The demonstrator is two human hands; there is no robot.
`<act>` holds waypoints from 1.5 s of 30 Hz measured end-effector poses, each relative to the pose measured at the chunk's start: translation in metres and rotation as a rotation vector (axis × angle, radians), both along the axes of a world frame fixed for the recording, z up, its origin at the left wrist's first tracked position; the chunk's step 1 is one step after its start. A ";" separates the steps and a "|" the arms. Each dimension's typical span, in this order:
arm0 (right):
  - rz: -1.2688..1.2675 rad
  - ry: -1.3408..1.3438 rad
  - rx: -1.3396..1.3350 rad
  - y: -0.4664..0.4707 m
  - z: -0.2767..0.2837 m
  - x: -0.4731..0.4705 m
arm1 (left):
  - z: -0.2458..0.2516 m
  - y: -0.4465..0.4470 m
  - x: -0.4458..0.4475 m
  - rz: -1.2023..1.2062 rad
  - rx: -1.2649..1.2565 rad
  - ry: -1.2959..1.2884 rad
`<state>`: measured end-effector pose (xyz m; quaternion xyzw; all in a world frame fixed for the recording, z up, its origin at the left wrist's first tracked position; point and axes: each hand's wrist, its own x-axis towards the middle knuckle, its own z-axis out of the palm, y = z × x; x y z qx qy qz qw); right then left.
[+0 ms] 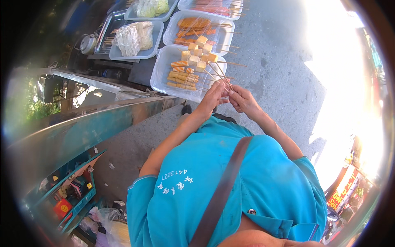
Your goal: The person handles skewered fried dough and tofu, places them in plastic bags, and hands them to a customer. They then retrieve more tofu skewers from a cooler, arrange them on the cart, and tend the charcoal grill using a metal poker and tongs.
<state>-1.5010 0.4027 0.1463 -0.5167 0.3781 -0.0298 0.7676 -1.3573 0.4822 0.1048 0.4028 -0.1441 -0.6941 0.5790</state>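
Both hands meet in front of the body, just past the near corner of a plastic tray [157,81]. My left hand [215,95] has its fingers around the lower ends of wooden skewers [219,73]. My right hand [243,99] pinches the same stick ends between thumb and finger. Pale yellow cubes [200,53], browned at some edges, are threaded on the skewers above the tray. In that tray lie rolled brown skewered pieces [182,81] and orange-striped rolls [179,64], partly under clear film.
Beyond stands a tray of orange-brown skewers [228,37], then one of pink skewers [213,6]. To the left are bagged enoki mushrooms [128,40] in a tray, a metal tray [103,31] and a metal-edged cart panel [92,123]. A teal shelf [77,188] holds small goods at lower left.
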 end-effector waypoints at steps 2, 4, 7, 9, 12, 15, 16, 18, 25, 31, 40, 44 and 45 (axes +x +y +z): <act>0.017 0.002 -0.130 -0.008 -0.002 -0.008 | -0.001 0.015 0.003 0.084 0.262 0.125; 0.037 0.062 -0.307 -0.015 -0.008 -0.014 | -0.011 0.034 0.005 0.216 0.420 0.196; -0.057 -0.036 -0.660 -0.020 -0.031 -0.012 | -0.019 0.039 -0.001 0.368 0.471 0.170; -0.034 0.038 -0.838 -0.025 -0.046 -0.005 | -0.016 0.031 -0.005 0.387 0.484 0.244; -0.016 0.063 -1.021 -0.024 -0.055 0.004 | -0.045 0.022 -0.003 0.394 0.472 0.313; -0.004 0.057 -1.099 -0.031 -0.058 0.011 | -0.058 0.008 -0.005 0.512 0.445 0.313; 0.001 0.058 -1.114 -0.034 -0.059 0.013 | -0.058 0.002 -0.008 0.570 0.437 0.305; 0.020 0.104 -1.112 -0.041 -0.059 0.018 | -0.070 -0.008 -0.008 0.636 0.415 0.345; 0.080 0.228 -1.215 -0.047 -0.058 0.032 | -0.091 -0.031 -0.007 0.762 0.337 0.456; 0.130 0.291 -1.204 -0.053 -0.066 0.033 | -0.100 -0.039 -0.001 0.767 0.339 0.498; 0.073 0.207 -1.004 -0.052 -0.080 0.028 | -0.104 -0.040 0.003 0.741 0.340 0.562; -0.018 0.117 -0.964 -0.051 -0.090 0.028 | -0.103 -0.040 0.002 0.724 0.333 0.479; -0.062 0.094 -0.926 -0.050 -0.091 0.028 | -0.102 -0.041 0.001 0.713 0.337 0.457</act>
